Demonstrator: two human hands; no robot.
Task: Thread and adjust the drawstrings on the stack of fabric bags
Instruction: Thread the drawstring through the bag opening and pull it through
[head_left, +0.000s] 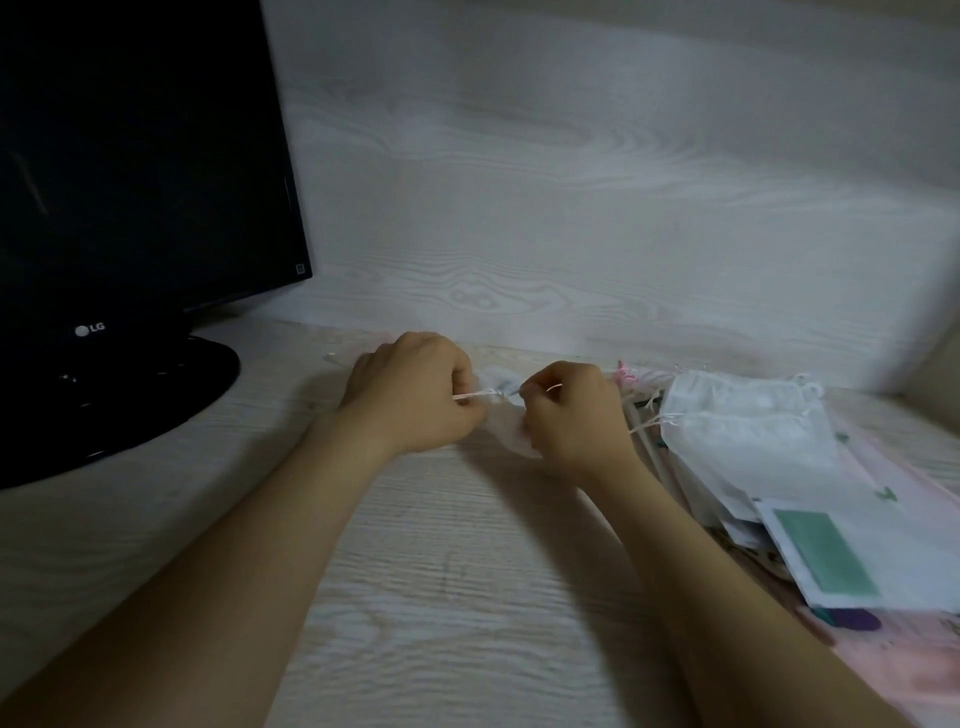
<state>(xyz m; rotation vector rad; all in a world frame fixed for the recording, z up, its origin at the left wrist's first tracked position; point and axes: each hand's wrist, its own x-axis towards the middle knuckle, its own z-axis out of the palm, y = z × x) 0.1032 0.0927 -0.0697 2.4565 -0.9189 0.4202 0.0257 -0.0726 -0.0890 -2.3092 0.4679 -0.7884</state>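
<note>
A small sheer white fabric bag (505, 422) hangs gathered between my two hands just above the desk. My left hand (415, 395) pinches a thin white drawstring (475, 396) at the bag's left side. My right hand (571, 415) grips the bag's right side and its string, fingers curled. To the right lies a stack of white fabric bags (748, 426) with loose drawstring ends sticking out at the left and top edges. Most of the held bag is hidden by my fingers.
A black monitor (135, 171) on a round stand (130, 395) fills the left. White packets, one with a green panel (826, 556), lie on a pink sheet (893, 649) at the right. A pale wood-grain wall panel (571, 234) backs the desk (441, 571).
</note>
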